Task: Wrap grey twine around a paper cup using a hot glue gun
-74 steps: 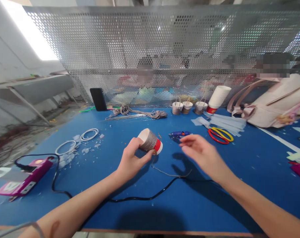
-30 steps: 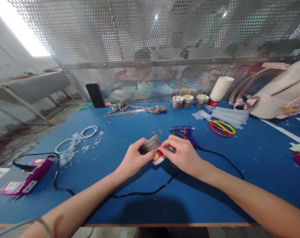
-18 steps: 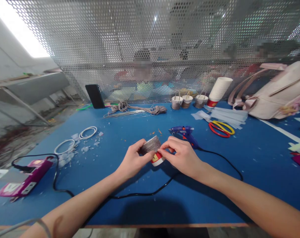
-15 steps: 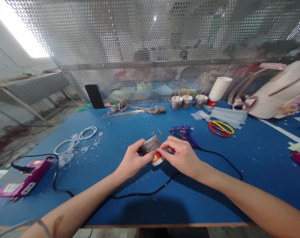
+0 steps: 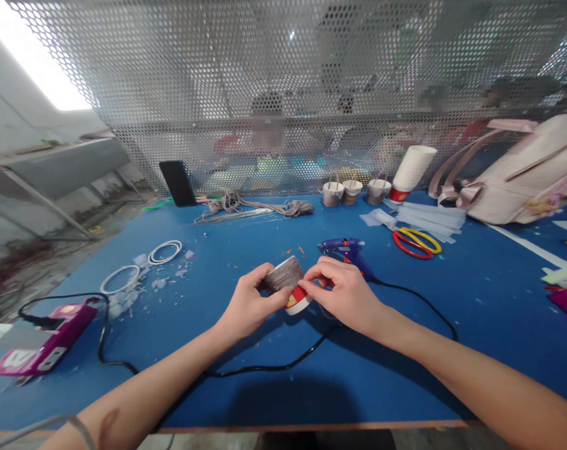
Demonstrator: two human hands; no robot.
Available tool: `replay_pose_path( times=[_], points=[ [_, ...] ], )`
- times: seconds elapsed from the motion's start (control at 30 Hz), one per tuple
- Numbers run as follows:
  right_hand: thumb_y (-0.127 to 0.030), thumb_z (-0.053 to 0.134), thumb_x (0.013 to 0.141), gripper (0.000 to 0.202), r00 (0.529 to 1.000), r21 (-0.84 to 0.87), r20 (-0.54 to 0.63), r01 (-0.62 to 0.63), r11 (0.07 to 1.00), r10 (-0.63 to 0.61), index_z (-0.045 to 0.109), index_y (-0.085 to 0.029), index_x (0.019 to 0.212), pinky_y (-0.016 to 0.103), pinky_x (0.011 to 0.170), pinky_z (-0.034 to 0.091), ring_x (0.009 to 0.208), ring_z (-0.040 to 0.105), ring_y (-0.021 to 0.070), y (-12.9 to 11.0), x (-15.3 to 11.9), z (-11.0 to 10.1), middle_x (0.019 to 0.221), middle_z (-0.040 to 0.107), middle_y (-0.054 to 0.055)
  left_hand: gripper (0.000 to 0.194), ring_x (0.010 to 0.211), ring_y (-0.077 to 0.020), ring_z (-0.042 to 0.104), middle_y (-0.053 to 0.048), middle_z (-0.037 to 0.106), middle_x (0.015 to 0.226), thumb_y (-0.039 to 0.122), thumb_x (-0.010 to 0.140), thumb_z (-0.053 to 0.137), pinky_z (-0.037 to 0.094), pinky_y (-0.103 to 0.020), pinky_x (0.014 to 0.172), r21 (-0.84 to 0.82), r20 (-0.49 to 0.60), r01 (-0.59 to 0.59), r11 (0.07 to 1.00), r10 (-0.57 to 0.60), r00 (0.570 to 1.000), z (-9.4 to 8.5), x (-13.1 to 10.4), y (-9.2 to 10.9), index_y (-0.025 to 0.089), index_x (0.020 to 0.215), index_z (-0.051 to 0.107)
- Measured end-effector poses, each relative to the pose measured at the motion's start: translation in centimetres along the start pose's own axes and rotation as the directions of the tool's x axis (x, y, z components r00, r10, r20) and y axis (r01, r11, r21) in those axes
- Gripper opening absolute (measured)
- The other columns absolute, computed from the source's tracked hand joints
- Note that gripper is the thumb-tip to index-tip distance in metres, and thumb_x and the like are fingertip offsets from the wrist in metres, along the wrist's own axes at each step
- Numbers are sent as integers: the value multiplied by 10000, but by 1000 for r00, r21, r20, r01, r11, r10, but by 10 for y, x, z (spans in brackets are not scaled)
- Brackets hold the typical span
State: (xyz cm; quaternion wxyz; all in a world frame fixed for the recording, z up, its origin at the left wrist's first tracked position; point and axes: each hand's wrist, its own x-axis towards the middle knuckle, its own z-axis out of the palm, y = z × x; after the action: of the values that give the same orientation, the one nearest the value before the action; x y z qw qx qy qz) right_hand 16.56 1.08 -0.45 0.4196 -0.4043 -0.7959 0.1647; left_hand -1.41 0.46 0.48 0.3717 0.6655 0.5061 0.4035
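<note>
Here we work low over the blue table [image 5: 475,325], with the glue gun [image 5: 346,248] lying just behind our hands and its black cord [image 5: 269,367] trailing toward us. The paper cup [image 5: 290,282], tipped on its side and mostly wound in grey cord, sits between both hands just above the tabletop. Our left hand [image 5: 248,306] grips the wrapped part, thumb on top. Our right hand [image 5: 344,294] pinches at the red band near the rim, fingertips closed there. To do this well, we judge, the left hand should hold steady while the right presses each turn snug against the last, leaving no gaps.
</note>
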Motion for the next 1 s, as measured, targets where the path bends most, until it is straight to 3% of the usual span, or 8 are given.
replay_pose_path(
  times=[0.5, 1.0],
  points=[
    [-203, 624, 794, 140, 997, 101, 33, -77, 992, 74, 590, -179, 660, 224, 521, 351, 540, 446, 86, -2, 3, -4, 607, 502, -39, 164, 604, -103, 396, 33, 427, 640, 296, 676, 577, 351, -224, 570, 80, -10, -105, 991, 106, 994, -3, -2, -4, 174, 649, 470],
    [-194, 617, 789, 135, 987, 165, 69, -155, 974, 145, 594, -164, 660, 213, 503, 352, 526, 429, 81, -3, 7, -10, 616, 516, -30, 121, 639, -118, 432, 17, 463, 678, 253, 706, 578, 375, -236, 603, 58, 41, -225, 973, 223, 974, -8, 0, -14, 165, 680, 500]
  ],
)
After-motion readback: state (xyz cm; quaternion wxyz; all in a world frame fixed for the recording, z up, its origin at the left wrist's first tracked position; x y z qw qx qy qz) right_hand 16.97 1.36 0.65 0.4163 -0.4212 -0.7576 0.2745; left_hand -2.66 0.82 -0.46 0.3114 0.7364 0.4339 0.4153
